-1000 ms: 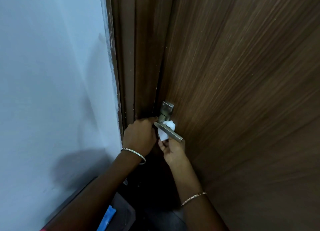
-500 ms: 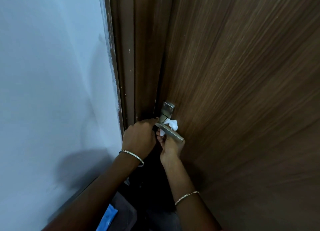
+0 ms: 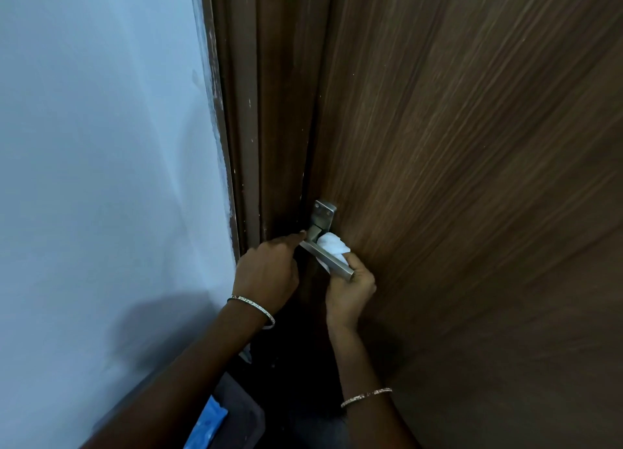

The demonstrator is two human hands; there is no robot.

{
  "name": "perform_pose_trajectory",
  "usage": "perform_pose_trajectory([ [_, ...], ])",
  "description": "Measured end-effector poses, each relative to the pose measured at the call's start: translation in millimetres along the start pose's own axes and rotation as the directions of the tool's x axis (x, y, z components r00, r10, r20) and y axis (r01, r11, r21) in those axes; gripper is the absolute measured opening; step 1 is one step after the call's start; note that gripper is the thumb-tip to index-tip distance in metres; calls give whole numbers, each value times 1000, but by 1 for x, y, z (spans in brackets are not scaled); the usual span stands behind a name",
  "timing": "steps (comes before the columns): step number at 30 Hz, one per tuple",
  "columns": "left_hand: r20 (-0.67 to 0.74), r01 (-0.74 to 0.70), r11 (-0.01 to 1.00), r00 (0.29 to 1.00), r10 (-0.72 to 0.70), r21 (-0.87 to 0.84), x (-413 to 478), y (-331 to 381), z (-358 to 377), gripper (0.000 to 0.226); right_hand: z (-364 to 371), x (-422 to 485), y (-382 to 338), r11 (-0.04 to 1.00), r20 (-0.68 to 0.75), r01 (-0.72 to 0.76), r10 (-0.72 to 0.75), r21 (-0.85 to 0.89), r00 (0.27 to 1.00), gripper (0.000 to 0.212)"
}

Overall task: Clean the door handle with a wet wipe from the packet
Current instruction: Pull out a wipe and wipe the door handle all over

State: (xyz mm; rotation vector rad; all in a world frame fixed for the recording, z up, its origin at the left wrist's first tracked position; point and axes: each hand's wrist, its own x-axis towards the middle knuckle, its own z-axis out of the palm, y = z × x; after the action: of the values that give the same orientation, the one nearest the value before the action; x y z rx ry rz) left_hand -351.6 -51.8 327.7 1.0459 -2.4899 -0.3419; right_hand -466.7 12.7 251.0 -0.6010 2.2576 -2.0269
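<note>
A square steel door handle (image 3: 323, 218) with a flat lever sits low on the dark wooden door (image 3: 472, 179). My right hand (image 3: 350, 290) comes from below and presses a bunched white wet wipe (image 3: 332, 244) against the lever, behind its bar near the neck. My left hand (image 3: 266, 273) rests at the door's edge with fingertips touching the lever's inner end; whether it grips the lever is hidden. A blue packet (image 3: 207, 425) shows at the bottom, partly hidden by my left forearm.
A pale blue wall (image 3: 101, 179) fills the left side, meeting the brown door frame (image 3: 242, 128). Below the hands the gap is dark. Both wrists wear thin bangles.
My right hand with the wipe has slid along the lever toward its outer end and risen slightly. The left hand has stayed at the lever's inner end.
</note>
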Motion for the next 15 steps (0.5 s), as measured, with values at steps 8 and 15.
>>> perform_pose_trajectory([
  [8, 17, 1, 1000, 1000, -1, 14, -2, 2, -1, 55, -30, 28, 12, 997, 469, 71, -48, -32, 882, 45],
  [15, 47, 24, 999, 999, -26, 49, -1, 4, -3, 54, -46, 34, 0, 999, 641, 34, -52, 41, 766, 47],
])
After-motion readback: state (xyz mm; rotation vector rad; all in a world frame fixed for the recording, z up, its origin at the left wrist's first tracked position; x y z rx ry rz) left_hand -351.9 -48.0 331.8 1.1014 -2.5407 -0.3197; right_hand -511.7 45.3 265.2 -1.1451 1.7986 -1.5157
